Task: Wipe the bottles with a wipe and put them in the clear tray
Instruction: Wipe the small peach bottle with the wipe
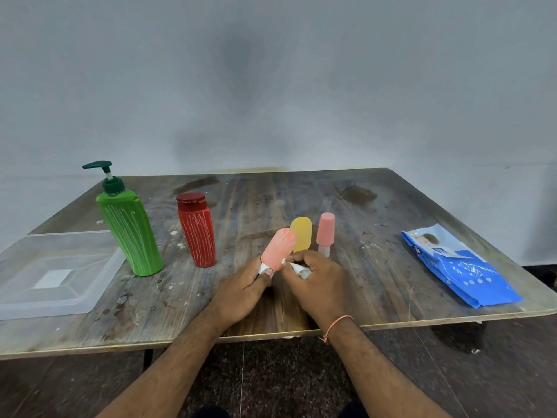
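Observation:
My left hand [245, 286] grips the white cap end of a small salmon-pink bottle [278, 248], which is tilted and streaked with white marks. A crumpled white wipe [300, 269] is held in my right hand [316, 280] against the bottle's lower side. Just behind stand a small yellow bottle [301, 233] and a small pink bottle [325, 230] on its clear cap. A red bottle [196, 230] and a green pump bottle [128, 227] stand to the left, both streaked white. The clear tray [78, 297] lies at the far left, with no bottle in it.
A blue pack of wipes [458, 267] lies at the right of the worn wooden table [346, 188]. A pale wall runs close behind the table's far edge. The table's front edge passes under my forearms.

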Motion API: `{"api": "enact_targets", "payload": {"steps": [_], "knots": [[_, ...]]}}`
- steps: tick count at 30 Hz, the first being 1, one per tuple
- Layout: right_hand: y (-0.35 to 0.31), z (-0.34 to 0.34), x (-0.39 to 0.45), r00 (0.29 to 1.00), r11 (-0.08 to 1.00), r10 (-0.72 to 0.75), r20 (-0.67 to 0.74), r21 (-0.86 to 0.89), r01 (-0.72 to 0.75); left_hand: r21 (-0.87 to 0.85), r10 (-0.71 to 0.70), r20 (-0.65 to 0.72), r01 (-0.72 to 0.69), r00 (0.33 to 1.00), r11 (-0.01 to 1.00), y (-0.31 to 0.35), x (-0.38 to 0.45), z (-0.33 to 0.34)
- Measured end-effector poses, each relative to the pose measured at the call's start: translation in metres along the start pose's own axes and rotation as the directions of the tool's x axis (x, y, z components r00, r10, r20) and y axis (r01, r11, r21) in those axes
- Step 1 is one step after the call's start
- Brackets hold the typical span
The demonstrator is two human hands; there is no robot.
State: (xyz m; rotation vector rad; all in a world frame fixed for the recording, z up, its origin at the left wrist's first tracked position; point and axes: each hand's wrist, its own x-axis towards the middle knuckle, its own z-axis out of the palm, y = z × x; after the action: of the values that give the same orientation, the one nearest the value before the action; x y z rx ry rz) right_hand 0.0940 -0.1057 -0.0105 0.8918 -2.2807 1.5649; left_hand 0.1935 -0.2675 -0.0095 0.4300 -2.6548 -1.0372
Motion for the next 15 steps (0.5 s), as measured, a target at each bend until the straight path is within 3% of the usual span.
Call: {"api": "enact_targets", "payload": {"steps": [5, 11, 15], "knots": [[0.0036, 0.0023, 0.0031, 0.998, 0.999, 0.045, -0.053, 0.019, -0.045, -0.018, -0.002, 0.002, 0.002, 1.0, 1.0, -0.0015, 0.0007, -0.0005], [0.003, 0.0, 0.0017, 0.998, 0.996, 0.068, 0.002, 0.051, -0.068, -0.034, 0.007, -0.001, -0.007, 1.0, 0.999, 0.0002, -0.0002, -0.0006], [0.0067, 0.0019, 0.004, 0.993, 0.994, 0.104, -0.058, 0.047, -0.101, -0.014, 0.008, 0.008, -0.008, 1.0, 1.0, 0.0006, 0.0, 0.0001]]}}
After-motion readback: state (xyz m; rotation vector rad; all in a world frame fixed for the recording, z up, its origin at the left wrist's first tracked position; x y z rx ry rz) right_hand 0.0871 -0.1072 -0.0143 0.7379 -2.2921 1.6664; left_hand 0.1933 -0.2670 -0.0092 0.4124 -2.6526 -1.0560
